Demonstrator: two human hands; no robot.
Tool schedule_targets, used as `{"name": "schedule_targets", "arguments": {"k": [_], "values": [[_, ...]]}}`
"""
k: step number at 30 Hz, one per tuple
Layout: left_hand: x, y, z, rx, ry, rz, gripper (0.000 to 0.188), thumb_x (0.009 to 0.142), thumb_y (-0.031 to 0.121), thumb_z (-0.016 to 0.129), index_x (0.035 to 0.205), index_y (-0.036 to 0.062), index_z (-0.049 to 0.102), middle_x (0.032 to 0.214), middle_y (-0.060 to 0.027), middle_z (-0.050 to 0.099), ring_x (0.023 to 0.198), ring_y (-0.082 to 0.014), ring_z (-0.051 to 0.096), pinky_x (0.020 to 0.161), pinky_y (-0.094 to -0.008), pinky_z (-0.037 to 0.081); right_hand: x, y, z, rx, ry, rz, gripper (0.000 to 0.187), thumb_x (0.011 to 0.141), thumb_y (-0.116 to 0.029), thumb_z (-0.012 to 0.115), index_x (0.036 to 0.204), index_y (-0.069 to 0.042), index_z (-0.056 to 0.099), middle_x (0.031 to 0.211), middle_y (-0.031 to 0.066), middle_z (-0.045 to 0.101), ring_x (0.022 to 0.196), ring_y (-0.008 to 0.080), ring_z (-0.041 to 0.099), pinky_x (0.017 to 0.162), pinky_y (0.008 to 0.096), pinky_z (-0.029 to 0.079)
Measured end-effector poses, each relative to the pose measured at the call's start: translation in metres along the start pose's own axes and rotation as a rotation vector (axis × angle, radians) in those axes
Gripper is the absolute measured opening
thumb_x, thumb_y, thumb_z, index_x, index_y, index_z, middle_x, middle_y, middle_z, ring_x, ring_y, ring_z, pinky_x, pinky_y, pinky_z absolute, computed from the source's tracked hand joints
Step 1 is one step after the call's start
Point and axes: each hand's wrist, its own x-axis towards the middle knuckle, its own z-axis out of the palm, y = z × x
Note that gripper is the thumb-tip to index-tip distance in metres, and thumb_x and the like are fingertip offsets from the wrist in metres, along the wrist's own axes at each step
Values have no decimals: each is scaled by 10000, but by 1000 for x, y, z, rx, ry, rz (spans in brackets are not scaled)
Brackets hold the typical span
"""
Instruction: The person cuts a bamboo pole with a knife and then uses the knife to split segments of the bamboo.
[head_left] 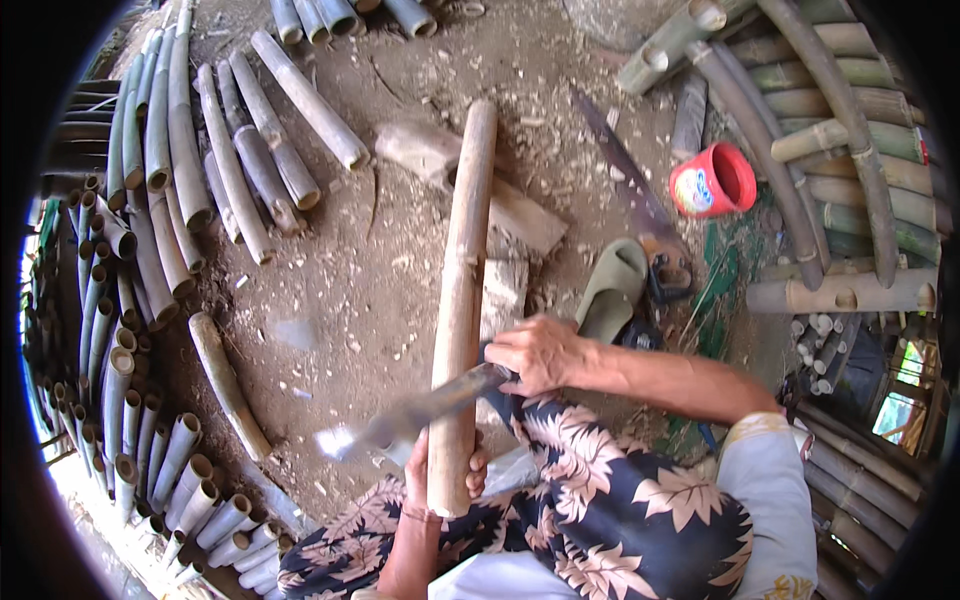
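Observation:
A long bamboo pole [463, 260] slants up and away from my lap, its far part lying over a rough wood block [525, 215]. My left hand [417, 472] is wrapped round the pole near its close end, fingertips showing on the right side. In my right hand [540, 355] is the handle of a machete, gripped in closed fingers. The machete blade [425, 408], smeared by motion, points left and crosses over the pole above my left hand. Whether blade and pole touch, I cannot tell.
Bamboo poles [175, 140] lie and stand in piles at left, with a bamboo stack [850, 110] at far right. A red bucket [712, 180], a hand saw [630, 175] and a green sandal [612, 290] are on the dirt floor, among scattered chips. One curved pole [228, 385] lies left.

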Motion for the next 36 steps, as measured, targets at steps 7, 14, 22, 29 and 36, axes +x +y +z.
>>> {"name": "schedule_targets", "arguments": {"k": [7, 14, 22, 29, 36], "values": [[-1, 2, 3, 5, 9, 36, 753, 932, 639, 393, 1259, -37, 456, 905, -164, 533, 680, -269, 558, 594, -361, 491, 3, 57, 6, -156, -79, 538, 228, 790, -230, 715, 795, -60, 562, 560, 27, 537, 403, 114, 454, 330, 305, 395], [-1, -2, 4, -21, 25, 10, 754, 920, 638, 418, 1266, -31, 445, 925, -169, 545, 686, -262, 559, 604, -370, 489, 17, 89, -17, -174, -70, 976, 211, 837, -249, 688, 756, -101, 562, 576, 7, 549, 427, 129, 499, 334, 313, 407], [-3, -2, -13, 11, -7, 34, 767, 931, 635, 393, 1305, -34, 442, 976, -188, 562, 734, -282, 593, 633, -376, 520, 0, 57, -7, -288, -50, 403, 211, 798, -245, 713, 806, -84, 576, 615, 50, 579, 500, 151, 566, 386, 328, 471], [2, -14, 2, -43, -18, 19, 836, 863, 713, 490, 1273, -15, 456, 861, -135, 493, 619, -215, 488, 530, -318, 462, 4, 34, -16, -102, -64, 56, 197, 813, -213, 695, 815, -56, 576, 574, 57, 576, 454, 152, 560, 385, 313, 479], [-1, -15, -2, -295, -255, 7, 817, 839, 583, 639, 1324, -31, 404, 915, -136, 461, 699, -202, 528, 555, -324, 513, 23, 75, -60, -49, -80, 1050, 267, 866, -268, 630, 834, -4, 603, 642, 153, 651, 546, 258, 641, 523, 401, 519]]}}
